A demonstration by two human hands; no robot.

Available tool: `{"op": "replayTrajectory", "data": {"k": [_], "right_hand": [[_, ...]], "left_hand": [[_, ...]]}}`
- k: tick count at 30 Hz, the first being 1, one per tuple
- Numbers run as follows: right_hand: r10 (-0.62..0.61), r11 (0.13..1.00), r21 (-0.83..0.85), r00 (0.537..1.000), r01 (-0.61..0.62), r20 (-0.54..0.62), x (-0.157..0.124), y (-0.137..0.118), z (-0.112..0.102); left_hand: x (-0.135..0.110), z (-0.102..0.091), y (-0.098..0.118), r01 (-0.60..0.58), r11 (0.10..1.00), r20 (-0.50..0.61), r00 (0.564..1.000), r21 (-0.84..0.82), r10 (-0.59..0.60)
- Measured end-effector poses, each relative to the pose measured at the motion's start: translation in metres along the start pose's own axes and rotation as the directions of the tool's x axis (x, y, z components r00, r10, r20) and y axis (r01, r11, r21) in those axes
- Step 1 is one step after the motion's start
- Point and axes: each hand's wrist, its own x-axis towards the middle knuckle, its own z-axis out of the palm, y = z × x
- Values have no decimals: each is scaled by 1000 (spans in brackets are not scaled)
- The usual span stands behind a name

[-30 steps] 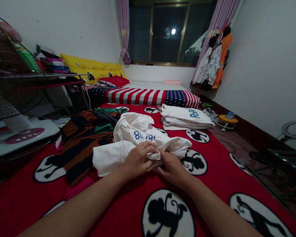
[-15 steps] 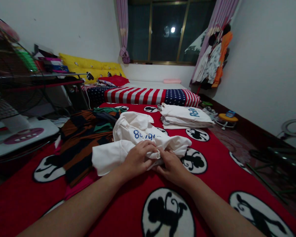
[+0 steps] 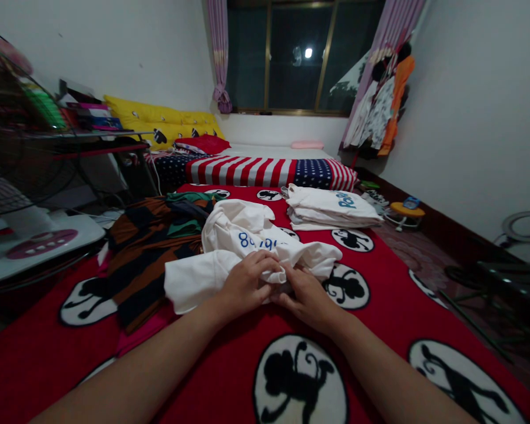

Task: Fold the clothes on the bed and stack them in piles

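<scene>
A crumpled white T-shirt (image 3: 242, 221) with blue figures on it lies on the red blanket (image 3: 212, 365), one sleeve spread toward the left. My left hand (image 3: 247, 280) grips the near edge of the shirt, its fingers curled over the cloth. Close beside it, my right hand (image 3: 307, 294) pinches the same edge, with some fingertips hidden in the folds. Behind and to the right sits a stack of folded white shirts (image 3: 327, 207), the top one with blue lettering. Left of the shirt is a loose heap of brown-and-navy striped clothing (image 3: 154, 253) with green pieces.
A fan (image 3: 39, 235) stands by a cluttered desk (image 3: 101, 135) at the left. At the back is a bed with a striped, starred cover (image 3: 247, 172). An orange stool (image 3: 406, 210) and a dark rack (image 3: 512, 288) are at the right; clothes (image 3: 382, 112) hang near the curtain.
Almost nothing differs. Both hands keep their hold on the shirt's edge, and the view has shifted very slightly.
</scene>
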Motion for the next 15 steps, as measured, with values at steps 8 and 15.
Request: {"op": "replayTrajectory", "data": {"k": [8,15], "right_hand": [[31,999,-45,999,-30,16,0,3,3],[52,998,-43,998,-51,18,-1,3,5]], "left_hand": [[0,1,0,5,1000,-5,1000,5,-5],[-1,1,-1,3,1000,-2,1000,16,-3]]}}
